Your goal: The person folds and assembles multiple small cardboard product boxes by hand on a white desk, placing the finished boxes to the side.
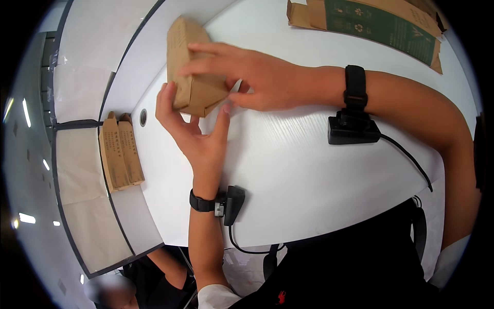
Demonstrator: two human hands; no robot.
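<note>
Cradling a brown cardboard box (191,69) above the white table (309,170), the left hand (193,129) supports its lower end while the right hand (252,77) clasps it from above. Farther off lie two brown packets (121,152) and flattened green-printed cardboard (370,23).

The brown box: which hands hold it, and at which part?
Both hands hold the brown box. The left hand cups its lower end; the right hand lies over its top and right side.
</note>
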